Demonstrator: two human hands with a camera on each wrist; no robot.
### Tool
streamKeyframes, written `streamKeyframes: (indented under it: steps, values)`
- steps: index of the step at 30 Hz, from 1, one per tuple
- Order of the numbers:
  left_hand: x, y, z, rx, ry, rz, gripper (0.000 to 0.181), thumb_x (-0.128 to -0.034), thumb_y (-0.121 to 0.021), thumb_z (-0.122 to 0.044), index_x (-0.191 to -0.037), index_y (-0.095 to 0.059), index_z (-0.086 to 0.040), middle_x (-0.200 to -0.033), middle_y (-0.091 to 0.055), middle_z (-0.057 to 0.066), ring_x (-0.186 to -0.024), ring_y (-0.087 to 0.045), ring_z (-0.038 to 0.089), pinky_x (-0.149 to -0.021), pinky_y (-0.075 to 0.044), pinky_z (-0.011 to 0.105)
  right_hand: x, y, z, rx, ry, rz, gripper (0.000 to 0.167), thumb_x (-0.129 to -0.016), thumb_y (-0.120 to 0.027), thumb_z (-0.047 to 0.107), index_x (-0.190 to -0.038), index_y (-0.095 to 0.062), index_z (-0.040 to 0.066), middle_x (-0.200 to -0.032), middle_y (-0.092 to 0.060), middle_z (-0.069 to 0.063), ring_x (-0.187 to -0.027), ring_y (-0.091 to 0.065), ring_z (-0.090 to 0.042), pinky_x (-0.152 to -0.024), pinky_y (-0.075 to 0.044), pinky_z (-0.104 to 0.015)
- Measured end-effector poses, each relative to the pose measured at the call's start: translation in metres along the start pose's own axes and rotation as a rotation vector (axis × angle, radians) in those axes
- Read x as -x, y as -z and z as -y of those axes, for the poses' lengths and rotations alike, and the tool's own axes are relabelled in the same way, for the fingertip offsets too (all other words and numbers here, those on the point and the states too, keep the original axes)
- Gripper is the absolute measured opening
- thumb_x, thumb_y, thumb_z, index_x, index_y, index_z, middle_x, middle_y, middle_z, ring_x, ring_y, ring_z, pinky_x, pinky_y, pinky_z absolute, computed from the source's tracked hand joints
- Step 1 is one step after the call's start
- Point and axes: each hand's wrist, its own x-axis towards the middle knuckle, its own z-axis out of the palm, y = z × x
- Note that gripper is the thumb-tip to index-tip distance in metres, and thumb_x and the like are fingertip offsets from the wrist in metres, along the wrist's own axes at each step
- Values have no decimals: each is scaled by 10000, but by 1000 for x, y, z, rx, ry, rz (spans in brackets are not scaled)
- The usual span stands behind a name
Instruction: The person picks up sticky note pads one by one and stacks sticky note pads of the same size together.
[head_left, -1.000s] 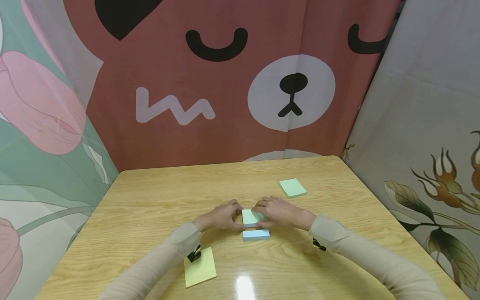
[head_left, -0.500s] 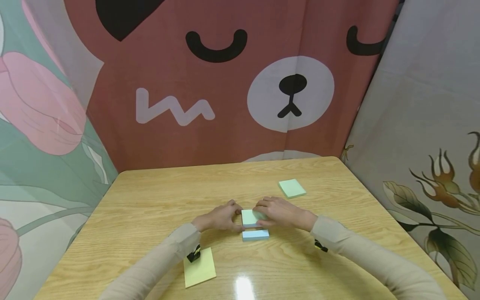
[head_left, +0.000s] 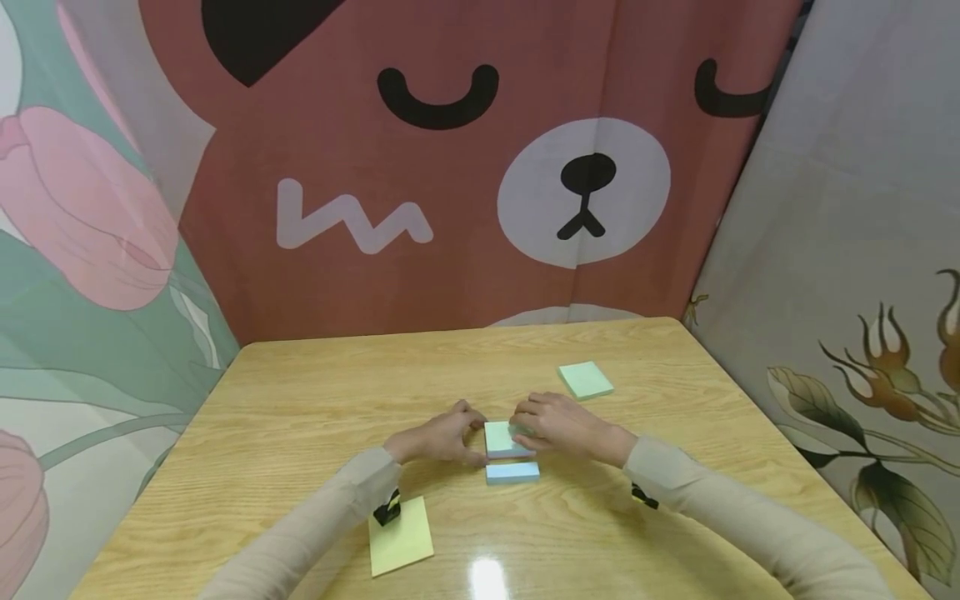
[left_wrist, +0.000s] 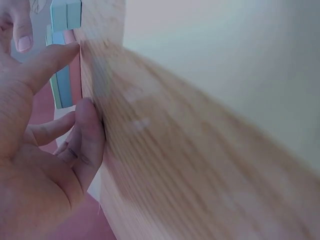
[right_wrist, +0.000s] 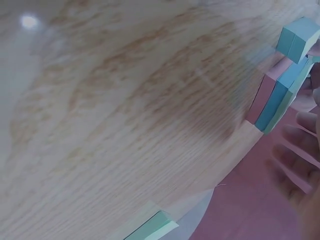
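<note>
A stack of sticky note pads (head_left: 504, 437) lies mid-table, pale green on top. In the right wrist view its layers show: a green pad (right_wrist: 281, 111), a blue pad (right_wrist: 271, 106) and a pink pad (right_wrist: 261, 100) lowest. Just in front lies a narrow light-blue block of sticky notes (head_left: 512, 473), apart from the stack. My left hand (head_left: 444, 435) is at the stack's left side, thumb and fingers spread along it; whether they touch is unclear. My right hand (head_left: 564, 427) is by the right side, its fingers (right_wrist: 295, 155) loose and holding nothing.
A pale green sticky note pad (head_left: 586, 380) lies farther back to the right. A yellow sticky note pad (head_left: 401, 542) is near the front left, partly under the left wrist. Printed curtains (head_left: 420, 275) stand behind the wooden table (head_left: 337, 375).
My right hand has slid slightly right and its fingers have eased off the stack, so more of the top green pad shows. My left hand stays about where it was.
</note>
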Motion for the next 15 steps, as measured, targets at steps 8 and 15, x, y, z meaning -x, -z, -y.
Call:
streamKeyframes:
  steps: [8, 15]
  values:
    - [5, 3, 6, 19, 44, -5, 691, -862, -779, -347, -1383, -495, 8, -1199, -449, 70, -1107, -497, 200, -973, -441, 379, -2, 1, -2, -3, 14, -102, 148, -946, -687, 251, -1002, -748, 128, -950, -676, 32, -822, -595, -137, -713, -522, -304]
    - [15, 5, 9, -18, 50, -21, 615, -849, -792, -341, -1320, -531, -43, -1150, -498, 49, -1070, -525, 208, -897, -474, 373, -3, 0, -2, 31, -2, -104, 141, -946, -680, 255, -976, -752, 137, -913, -686, 33, -790, -606, -136, -707, -531, -309]
